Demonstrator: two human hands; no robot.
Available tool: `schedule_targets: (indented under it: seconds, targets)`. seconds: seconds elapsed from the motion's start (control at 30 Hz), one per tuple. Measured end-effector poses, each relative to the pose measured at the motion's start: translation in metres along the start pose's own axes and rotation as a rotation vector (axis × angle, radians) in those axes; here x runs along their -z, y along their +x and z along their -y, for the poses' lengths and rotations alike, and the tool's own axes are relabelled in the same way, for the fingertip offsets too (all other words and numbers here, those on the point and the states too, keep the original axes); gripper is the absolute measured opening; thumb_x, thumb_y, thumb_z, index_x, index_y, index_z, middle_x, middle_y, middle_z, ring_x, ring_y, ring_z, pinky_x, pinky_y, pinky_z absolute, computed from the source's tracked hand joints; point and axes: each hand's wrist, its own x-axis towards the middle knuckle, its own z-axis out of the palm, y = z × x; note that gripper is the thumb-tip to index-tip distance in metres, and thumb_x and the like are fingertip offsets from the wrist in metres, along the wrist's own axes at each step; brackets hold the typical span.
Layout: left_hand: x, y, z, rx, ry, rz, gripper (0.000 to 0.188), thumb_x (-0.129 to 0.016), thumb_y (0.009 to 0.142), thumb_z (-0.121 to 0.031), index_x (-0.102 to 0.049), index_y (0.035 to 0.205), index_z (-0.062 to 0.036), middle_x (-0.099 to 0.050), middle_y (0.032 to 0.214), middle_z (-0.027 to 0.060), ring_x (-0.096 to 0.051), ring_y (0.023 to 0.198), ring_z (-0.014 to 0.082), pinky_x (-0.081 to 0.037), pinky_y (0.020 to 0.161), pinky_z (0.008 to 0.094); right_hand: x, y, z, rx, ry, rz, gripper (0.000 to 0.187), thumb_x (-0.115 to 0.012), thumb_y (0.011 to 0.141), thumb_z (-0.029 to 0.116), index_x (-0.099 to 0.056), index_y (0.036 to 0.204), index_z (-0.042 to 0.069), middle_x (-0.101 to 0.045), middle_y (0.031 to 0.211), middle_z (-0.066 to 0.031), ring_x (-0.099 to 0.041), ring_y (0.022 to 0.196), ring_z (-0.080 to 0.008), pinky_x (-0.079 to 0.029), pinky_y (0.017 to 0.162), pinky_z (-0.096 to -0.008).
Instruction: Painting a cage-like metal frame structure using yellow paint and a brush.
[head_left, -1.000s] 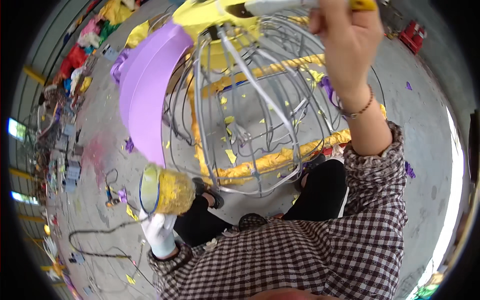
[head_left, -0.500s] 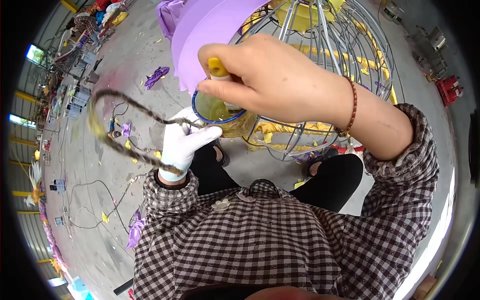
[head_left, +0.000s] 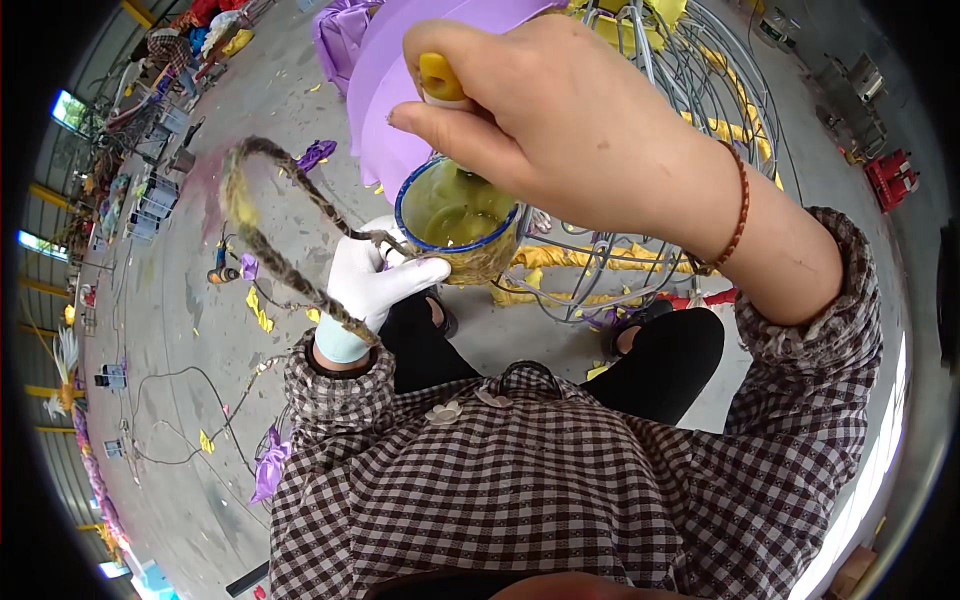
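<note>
The right hand (head_left: 570, 140) was closed around a yellow-ended handle (head_left: 440, 78), probably a brush's, over the mouth of a blue-rimmed cup (head_left: 480, 265). The left hand (head_left: 370, 285), in a white glove, gripped the cup in the air above the floor (head_left: 180, 350), before the person's knees. To load well, the cup seemed best kept level and steady, the tip dipped shallowly into the greenish liquid, then wiped on the inner rim against drips; whether it touched the liquid could not be told. A stiff twine-wrapped loop (head_left: 268, 252) stood out beside the gloved wrist and looked liable to snag. Beyond the cup, a wire frame (head_left: 590, 257) with yellow-wrapped bars and a curved purple sheet (head_left: 385, 120) left little room for forward movement. Toward the floor's left edge lay a drill (head_left: 222, 268), cables and purple cloth (head_left: 268, 465), likely trip hazards
</note>
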Motion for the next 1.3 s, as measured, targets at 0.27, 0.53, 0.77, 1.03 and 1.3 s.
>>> schedule_targets:
  seconds: [0.27,0.53,0.77,1.03,1.3]
  targets:
    - [0.011,-0.005,0.008,0.065,-0.005,0.068,0.019,-0.077,0.079,-0.004,-0.066,0.092,0.0024,-0.065,0.077,0.0011,-0.062,0.070,0.0071,-0.049,0.061,0.0214,0.033,0.002,0.001,-0.075,0.304,0.074,0.020,-0.061,0.090,0.016,-0.050,0.089,-0.002,-0.052,0.058,-0.0091,-0.052,0.049,-0.0207,-0.041,0.047,-0.0314]
    - [0.019,0.000,0.024,0.020,0.019,0.034,0.027,-0.079,0.077,-0.003,-0.066,0.101,0.0015,-0.065,0.078,-0.0016,-0.058,0.066,0.0045,-0.045,0.061,0.0183,0.035,-0.013,-0.025,-0.244,0.444,0.137,0.023,-0.057,0.089,0.018,-0.046,0.090,-0.002,-0.057,0.061,-0.0143,-0.056,0.054,-0.0292,-0.044,0.053,-0.0373]
    - [0.025,-0.002,0.028,-0.090,-0.022,-0.039,0.030,-0.081,0.075,-0.006,-0.068,0.102,0.0009,-0.059,0.071,-0.0067,-0.044,0.060,0.0006,-0.034,0.056,0.0188,0.027,-0.042,-0.042,-0.212,0.323,0.041,0.013,-0.057,0.091,0.017,-0.053,0.091,0.005,-0.048,0.079,0.0026,-0.038,0.066,-0.0056,-0.032,0.057,-0.0227]
    - [0.023,-0.007,0.009,0.013,-0.084,0.118,0.053,-0.072,0.079,-0.006,-0.055,0.126,0.0108,-0.064,0.123,0.0174,-0.062,0.113,0.0240,-0.046,0.099,0.0371,0.006,-0.055,-0.020,-0.718,1.230,-0.491,0.022,-0.053,0.101,0.026,-0.055,0.088,0.008,-0.056,0.064,-0.0035,-0.042,0.042,-0.0073,-0.035,0.040,-0.0195]
    - [0.013,0.005,0.007,-0.073,-0.456,0.151,0.032,-0.068,0.085,-0.008,-0.062,0.115,0.0036,-0.061,0.081,-0.0017,-0.038,0.052,0.0010,-0.030,0.046,0.0215,0.014,-0.071,-0.027,-0.816,1.890,-0.753,0.034,-0.043,0.106,0.031,-0.053,0.094,0.000,-0.054,0.065,-0.0064,-0.038,0.041,-0.0072,-0.032,0.034,-0.0205]
